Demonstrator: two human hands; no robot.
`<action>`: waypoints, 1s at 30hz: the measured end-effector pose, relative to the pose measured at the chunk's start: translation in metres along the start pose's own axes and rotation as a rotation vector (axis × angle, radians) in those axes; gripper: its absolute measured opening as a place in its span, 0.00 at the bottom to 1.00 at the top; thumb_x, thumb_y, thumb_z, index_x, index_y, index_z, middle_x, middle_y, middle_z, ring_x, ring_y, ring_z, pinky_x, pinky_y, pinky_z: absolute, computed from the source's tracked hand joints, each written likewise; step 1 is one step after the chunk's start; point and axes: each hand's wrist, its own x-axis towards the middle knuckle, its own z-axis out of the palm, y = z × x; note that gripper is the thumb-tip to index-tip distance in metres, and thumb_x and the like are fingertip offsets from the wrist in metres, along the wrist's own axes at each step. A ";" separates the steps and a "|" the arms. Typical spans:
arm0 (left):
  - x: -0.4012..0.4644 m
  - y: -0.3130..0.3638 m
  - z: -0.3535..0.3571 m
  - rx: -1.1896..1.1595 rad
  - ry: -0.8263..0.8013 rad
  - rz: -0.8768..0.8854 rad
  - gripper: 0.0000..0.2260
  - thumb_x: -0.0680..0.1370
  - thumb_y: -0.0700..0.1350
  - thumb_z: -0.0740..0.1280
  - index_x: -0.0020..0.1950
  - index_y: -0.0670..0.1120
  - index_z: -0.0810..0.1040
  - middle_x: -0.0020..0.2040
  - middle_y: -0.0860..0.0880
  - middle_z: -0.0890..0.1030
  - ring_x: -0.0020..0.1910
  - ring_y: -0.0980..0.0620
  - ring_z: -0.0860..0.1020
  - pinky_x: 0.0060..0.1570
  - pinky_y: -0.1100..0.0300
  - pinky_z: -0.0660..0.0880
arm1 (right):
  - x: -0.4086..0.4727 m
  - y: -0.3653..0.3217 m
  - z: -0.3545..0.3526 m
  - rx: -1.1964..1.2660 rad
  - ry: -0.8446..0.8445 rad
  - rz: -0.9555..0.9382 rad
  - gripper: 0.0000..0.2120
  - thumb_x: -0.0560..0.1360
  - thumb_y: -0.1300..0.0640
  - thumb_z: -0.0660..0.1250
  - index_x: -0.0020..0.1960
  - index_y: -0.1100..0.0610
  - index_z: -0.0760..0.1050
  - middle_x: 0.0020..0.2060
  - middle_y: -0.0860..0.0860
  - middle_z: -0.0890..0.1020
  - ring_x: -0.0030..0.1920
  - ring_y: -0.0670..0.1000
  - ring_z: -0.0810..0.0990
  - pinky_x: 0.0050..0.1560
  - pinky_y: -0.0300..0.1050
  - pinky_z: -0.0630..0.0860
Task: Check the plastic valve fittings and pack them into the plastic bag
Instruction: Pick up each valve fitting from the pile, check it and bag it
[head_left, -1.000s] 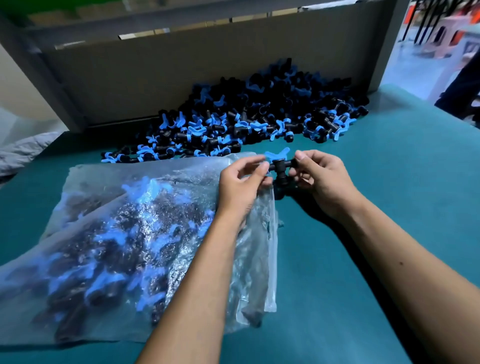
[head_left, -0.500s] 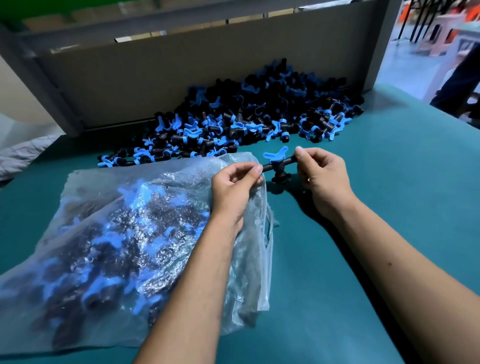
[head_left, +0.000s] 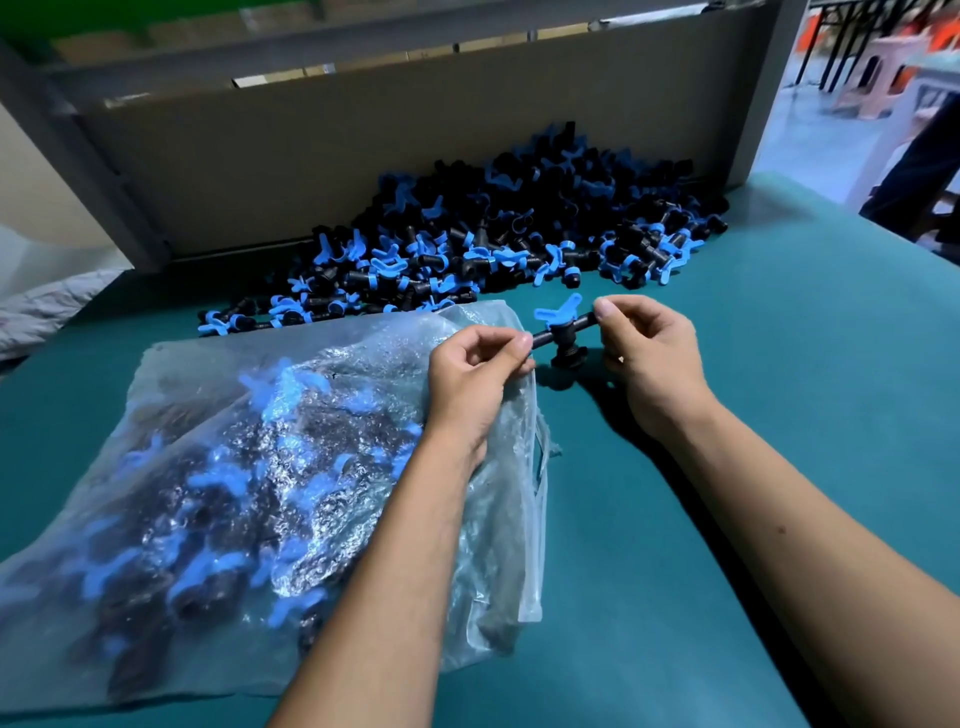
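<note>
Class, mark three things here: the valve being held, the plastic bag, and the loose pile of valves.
held valve (head_left: 562, 332), head view, black body.
plastic bag (head_left: 208, 395), head view, upper film.
valve pile (head_left: 493, 244), head view, middle.

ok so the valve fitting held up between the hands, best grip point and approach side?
Grip the valve fitting by the two ends of its black crossbar, from left and right, as the left hand and right hand pinch it. That leaves the blue handle on top and the threaded stub below clear.
</note>
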 end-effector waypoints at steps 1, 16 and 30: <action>0.000 0.001 0.002 -0.010 0.026 -0.013 0.03 0.77 0.36 0.75 0.46 0.42 0.83 0.39 0.46 0.85 0.39 0.51 0.84 0.45 0.59 0.82 | 0.000 0.001 0.000 -0.027 0.018 -0.021 0.06 0.77 0.56 0.73 0.50 0.58 0.79 0.29 0.48 0.73 0.30 0.48 0.67 0.31 0.42 0.67; -0.004 0.009 0.014 0.189 0.137 0.102 0.14 0.81 0.51 0.71 0.38 0.47 0.80 0.33 0.52 0.83 0.32 0.54 0.78 0.34 0.61 0.74 | -0.014 -0.007 0.011 -0.122 -0.168 -0.051 0.06 0.79 0.59 0.71 0.53 0.61 0.80 0.43 0.58 0.86 0.38 0.51 0.84 0.36 0.43 0.80; -0.005 0.018 0.000 0.878 0.158 0.194 0.08 0.71 0.38 0.70 0.43 0.51 0.76 0.37 0.54 0.80 0.36 0.54 0.79 0.37 0.60 0.76 | -0.002 -0.012 -0.005 0.330 -0.129 0.248 0.08 0.82 0.54 0.66 0.51 0.58 0.78 0.44 0.62 0.86 0.34 0.48 0.80 0.33 0.36 0.76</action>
